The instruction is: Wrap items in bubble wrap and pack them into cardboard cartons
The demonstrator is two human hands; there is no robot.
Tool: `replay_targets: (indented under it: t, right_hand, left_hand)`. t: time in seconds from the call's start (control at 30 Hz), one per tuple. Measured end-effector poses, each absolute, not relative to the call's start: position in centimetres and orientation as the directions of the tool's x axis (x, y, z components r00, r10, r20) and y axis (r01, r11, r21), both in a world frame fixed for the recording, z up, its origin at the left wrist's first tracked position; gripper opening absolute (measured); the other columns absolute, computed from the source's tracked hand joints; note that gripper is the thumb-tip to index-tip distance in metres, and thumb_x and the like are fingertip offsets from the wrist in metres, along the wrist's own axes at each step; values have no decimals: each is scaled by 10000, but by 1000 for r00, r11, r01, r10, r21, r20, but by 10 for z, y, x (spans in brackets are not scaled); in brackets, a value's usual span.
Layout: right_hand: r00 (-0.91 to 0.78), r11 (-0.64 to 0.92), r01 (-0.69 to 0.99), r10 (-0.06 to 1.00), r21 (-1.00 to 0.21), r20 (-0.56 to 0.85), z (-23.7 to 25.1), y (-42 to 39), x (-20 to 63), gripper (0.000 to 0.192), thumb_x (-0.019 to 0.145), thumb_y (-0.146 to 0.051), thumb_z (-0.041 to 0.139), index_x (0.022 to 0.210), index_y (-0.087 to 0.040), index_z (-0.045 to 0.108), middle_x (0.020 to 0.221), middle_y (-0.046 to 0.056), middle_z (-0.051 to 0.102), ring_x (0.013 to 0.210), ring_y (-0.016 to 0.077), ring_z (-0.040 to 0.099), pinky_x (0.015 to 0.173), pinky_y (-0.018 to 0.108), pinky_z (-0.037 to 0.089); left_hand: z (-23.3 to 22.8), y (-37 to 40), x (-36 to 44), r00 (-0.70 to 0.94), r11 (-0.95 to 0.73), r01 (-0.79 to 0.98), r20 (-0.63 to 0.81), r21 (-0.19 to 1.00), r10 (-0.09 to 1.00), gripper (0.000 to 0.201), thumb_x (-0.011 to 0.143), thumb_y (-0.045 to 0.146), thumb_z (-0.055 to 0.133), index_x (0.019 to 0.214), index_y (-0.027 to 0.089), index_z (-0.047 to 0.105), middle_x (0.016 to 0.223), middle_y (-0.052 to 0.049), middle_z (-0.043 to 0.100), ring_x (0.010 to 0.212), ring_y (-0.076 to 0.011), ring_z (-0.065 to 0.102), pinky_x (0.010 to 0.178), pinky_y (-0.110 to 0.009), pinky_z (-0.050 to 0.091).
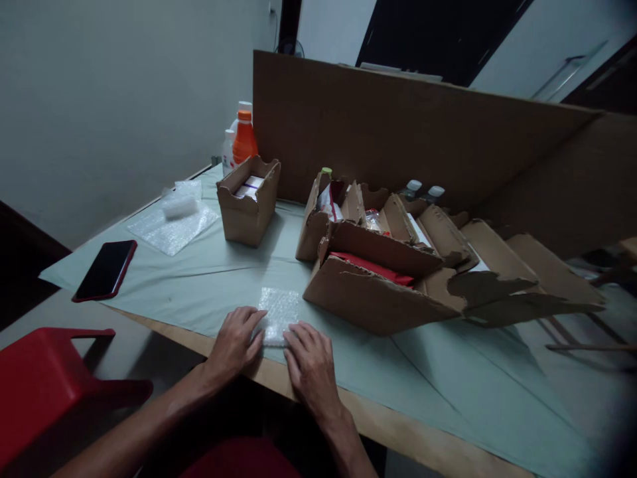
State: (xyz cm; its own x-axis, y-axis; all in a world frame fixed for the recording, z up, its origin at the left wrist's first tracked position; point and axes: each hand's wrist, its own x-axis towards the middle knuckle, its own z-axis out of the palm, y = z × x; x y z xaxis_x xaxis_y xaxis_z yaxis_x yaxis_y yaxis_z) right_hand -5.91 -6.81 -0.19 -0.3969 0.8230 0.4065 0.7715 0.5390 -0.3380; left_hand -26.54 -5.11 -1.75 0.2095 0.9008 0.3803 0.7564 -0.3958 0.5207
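A small piece of bubble wrap (279, 312) lies flat on the table near its front edge. My left hand (239, 340) rests at its left side, fingers stretched out and the tips touching that edge. On the opposite side, my right hand (311, 355) lies with its fingers extended over the lower right corner of the wrap. Neither hand grips it. Farther left on the cloth are larger loose sheets of bubble wrap (172, 226), with a rolled piece on top.
Cardboard bins (383, 292) holding packets stand to the right. A single cardboard box (249, 216) with small cartons sits behind the hands, near an orange bottle (244, 139). A phone (105, 271) lies left; a red stool (54, 385) stands beside the table. A tall cardboard panel (398, 126) closes the back.
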Motion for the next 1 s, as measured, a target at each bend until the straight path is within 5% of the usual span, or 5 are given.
replay_targets:
  t: [0.37,0.5,0.67,0.87,1.0]
  right_hand:
    - [-198,248,638,968,-729,156,9,-54,-64,248,952,-236,505,1073,-222,721,1053,67,759,976,227,670,900,373,460]
    - [-76,102,595,995,-797,70,2,-37,-64,294,950,-329,494,1080,-206,727,1049,69,764,947,230,684,857,344,493]
    - [-96,66,499,995,-864,20,12,-43,-66,284,940,-368,518,1015,-201,735,963,48,761,862,207,684,772,286,500]
    - [-155,-16,317,986,-948,-68,25,-71,-57,295,940,-391,534,985,-187,742,856,44,729,775,192,658,698,264,514]
    - [40,58,398,996,-916,81,15,-82,-37,342,864,-401,630,1135,-207,707,1187,106,690,1050,249,652,877,323,526]
  left_hand:
    - [2,-59,-275,83,-326,571,342,754,936,295,902,280,578,1177,189,638,1069,-98,694,1013,-258,626,900,-433,501]
    - [10,-64,-271,-88,91,178,-76,980,993,371,821,395,675,1099,149,657,1015,-111,696,966,-255,662,829,-399,551]
    - [15,-79,-251,136,489,-473,-487,733,862,620,683,402,844,1195,132,622,1190,-152,684,1100,-260,667,989,-396,515]
    - [12,-75,-225,206,461,-577,-427,674,881,444,660,372,848,1004,156,667,976,-71,716,928,-220,677,869,-345,530]
    - [15,-76,-214,196,436,-549,-397,713,897,441,648,395,854,956,160,645,903,-49,701,866,-207,663,809,-313,521]
